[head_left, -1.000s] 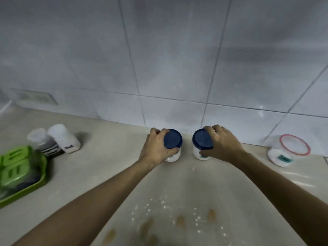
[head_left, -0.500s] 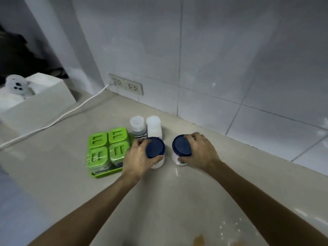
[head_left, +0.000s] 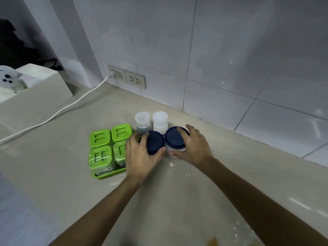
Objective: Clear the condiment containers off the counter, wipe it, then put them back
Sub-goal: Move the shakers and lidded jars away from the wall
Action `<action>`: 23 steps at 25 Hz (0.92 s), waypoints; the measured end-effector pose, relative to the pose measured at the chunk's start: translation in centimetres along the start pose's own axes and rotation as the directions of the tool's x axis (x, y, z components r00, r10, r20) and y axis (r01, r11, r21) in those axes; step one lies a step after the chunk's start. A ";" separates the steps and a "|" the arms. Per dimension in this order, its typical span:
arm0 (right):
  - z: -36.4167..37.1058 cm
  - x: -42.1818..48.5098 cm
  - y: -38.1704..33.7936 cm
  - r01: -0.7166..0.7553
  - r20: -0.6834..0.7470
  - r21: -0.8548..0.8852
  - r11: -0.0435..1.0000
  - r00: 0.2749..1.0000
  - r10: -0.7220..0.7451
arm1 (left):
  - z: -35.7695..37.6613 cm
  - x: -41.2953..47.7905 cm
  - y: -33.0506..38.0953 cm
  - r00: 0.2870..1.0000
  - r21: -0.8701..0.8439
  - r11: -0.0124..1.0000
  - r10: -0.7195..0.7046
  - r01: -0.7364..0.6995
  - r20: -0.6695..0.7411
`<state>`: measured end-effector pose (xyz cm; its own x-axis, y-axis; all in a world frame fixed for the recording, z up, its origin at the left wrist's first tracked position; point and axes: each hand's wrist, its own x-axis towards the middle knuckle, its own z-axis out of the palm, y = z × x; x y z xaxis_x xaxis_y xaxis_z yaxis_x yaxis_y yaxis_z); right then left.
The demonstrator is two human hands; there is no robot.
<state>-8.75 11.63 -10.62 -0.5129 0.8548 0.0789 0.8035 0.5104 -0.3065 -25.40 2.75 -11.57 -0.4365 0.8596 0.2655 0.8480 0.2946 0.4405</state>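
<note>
Snugly gripped jars — wall close

Two bare forearms are seen reaching in from the lower edge of the frame, each ending in an uncovered hand: the left hand and the right hand. No sleeve, glove, watch, ring or band is worn on any part that is shown; the arms are left uncovered from wrist to the frame's edge. The fingernails are kept short and unpainted where they can be made out, and the forearms are seen as slender and smooth, with the knuckles and tendons faintly marked on the backs of the hands.
</note>
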 end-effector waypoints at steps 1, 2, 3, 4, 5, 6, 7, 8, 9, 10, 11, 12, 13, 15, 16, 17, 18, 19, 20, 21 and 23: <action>-0.3 -1.0 0.7 0.002 -0.003 0.026 1.000 1.000 -0.002 | -0.2 -0.9 0.3 0.998 -0.043 0.999 0.015 -0.017 -0.054; -0.7 -2.5 1.9 -0.009 -0.027 0.058 0.998 1.000 0.010 | -0.3 -2.3 0.8 0.994 -0.097 0.993 0.055 -0.064 -0.092; -1.0 -4.5 3.5 -0.032 -0.059 0.087 0.996 0.998 0.037 | -0.1 -4.1 1.6 0.988 -0.148 0.980 0.119 -0.132 -0.095; -1.1 -7.1 5.4 -0.059 -0.099 0.108 0.992 0.993 0.070 | 0.5 -6.2 2.7 0.979 -0.193 0.960 0.195 -0.203 -0.060; -1.3 -10.2 7.5 -0.090 -0.135 0.123 0.988 0.985 0.106 | 1.3 -8.4 4.2 0.961 -0.234 0.934 0.276 -0.268 0.000; -1.6 -13.4 10.0 -0.121 -0.163 0.135 0.983 0.976 0.143 | 2.5 -10.3 6.1 0.931 -0.277 0.902 0.361 -0.331 0.064; -1.8 -16.6 12.4 -0.150 -0.185 0.150 0.977 0.967 0.177 | 3.8 -12.0 8.2 0.889 -0.317 0.865 0.442 -0.389 0.115; -2.1 -19.6 14.9 -0.183 -0.210 0.164 0.969 0.954 0.216 | 5.3 -13.3 10.5 0.843 -0.350 0.824 0.518 -0.447 0.145; -3.0 -22.9 17.9 -0.246 -0.229 0.171 0.954 0.932 0.282 | 6.9 -14.5 13.7 0.793 -0.380 0.779 0.588 -0.499 0.163; -4.1 -25.9 20.9 -0.321 -0.251 0.170 0.932 0.900 0.356 | 8.5 -15.5 17.2 0.748 -0.405 0.741 0.639 -0.536 0.180; -5.4 -28.6 23.8 -0.392 -0.281 0.161 0.906 0.861 0.423 | 9.9 -16.4 20.8 0.708 -0.424 0.714 0.675 -0.557 0.207; -6.7 -31.0 26.7 -0.453 -0.319 0.137 0.881 0.822 0.472 | 11.2 -17.2 24.4 0.667 -0.434 0.690 0.707 -0.579 0.234; -8.2 -33.0 29.5 -0.507 -0.363 0.102 0.856 0.782 0.506 | 12.7 -17.9 27.9 0.620 -0.433 0.661 0.742 -0.612 0.256; -11.3 -36.2 35.1 -0.608 -0.445 0.029 0.794 0.703 0.554 | 15.5 -19.5 34.5 0.507 -0.400 0.587 0.810 -0.704 0.294; -12.7 -36.9 37.6 -0.650 -0.472 0.012 0.760 0.667 0.577 | 16.5 -20.1 36.9 0.451 -0.380 0.559 0.825 -0.737 0.339; -13.9 -37.4 39.8 -0.690 -0.490 0.008 0.723 0.628 0.605 | 17.2 -20.6 39.0 0.407 -0.363 0.545 0.825 -0.756 0.392; -15.1 -37.9 42.3 -0.728 -0.498 0.021 0.686 0.587 0.638 | 18.1 -21.3 41.1 0.381 -0.345 0.554 0.805 -0.758 0.455; -16.1 -38.1 44.4 -0.758 -0.488 0.043 0.650 0.552 0.676 | 19.0 -21.9 42.5 0.383 -0.322 0.583 0.771 -0.746 0.509; -16.7 -38.0 46.4 -0.783 -0.458 0.072 0.618 0.524 0.718 | 20.2 -22.2 43.5 0.387 -0.288 0.602 0.741 -0.745 0.549; -17.1 -37.8 48.0 -0.803 -0.407 0.106 0.586 0.502 0.763 | 21.2 -22.4 44.2 0.393 -0.267 0.607 0.730 -0.748 0.559; -17.0 -37.0 50.8 -0.783 -0.299 0.222 0.581 0.512 0.805 | 23.6 -22.8 44.6 0.410 -0.246 0.612 0.725 -0.751 0.553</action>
<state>56.24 7.52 -13.01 0.4747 0.8767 0.0777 0.8012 -0.3939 -0.4506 29.46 6.18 -18.21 0.6025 0.7968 -0.0459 0.7731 -0.5684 0.2815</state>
